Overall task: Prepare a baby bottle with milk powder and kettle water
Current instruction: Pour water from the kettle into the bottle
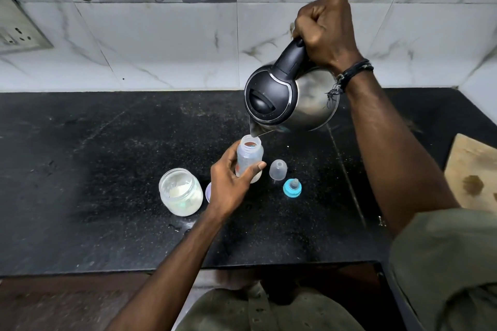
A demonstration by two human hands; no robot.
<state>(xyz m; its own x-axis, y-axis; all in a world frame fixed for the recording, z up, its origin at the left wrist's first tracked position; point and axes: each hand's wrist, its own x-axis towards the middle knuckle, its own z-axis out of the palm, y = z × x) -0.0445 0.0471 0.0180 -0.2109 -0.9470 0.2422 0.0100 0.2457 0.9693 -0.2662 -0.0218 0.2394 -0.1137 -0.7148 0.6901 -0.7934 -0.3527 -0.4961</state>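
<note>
1. Two hands are engaged: the bottle (pixel 249 159), at counter (pixel 107 142) centre, is gripped by the left hand (pixel 231 183).
2. The tilted kettle (pixel 290 99) is held in the clenched right hand (pixel 326 32), spout at the bottle mouth.
3. Capping with the teat ring (pixel 292 187) is judged outstanding.

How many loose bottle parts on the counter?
2: the clear cap right of the bottle, and the blue teat ring just nearer. Others may hide behind the left hand.

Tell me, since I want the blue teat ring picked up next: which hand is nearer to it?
Left. The left hand holds the baby bottle beside the teat ring; the right hand grips the kettle handle, higher up.
</note>
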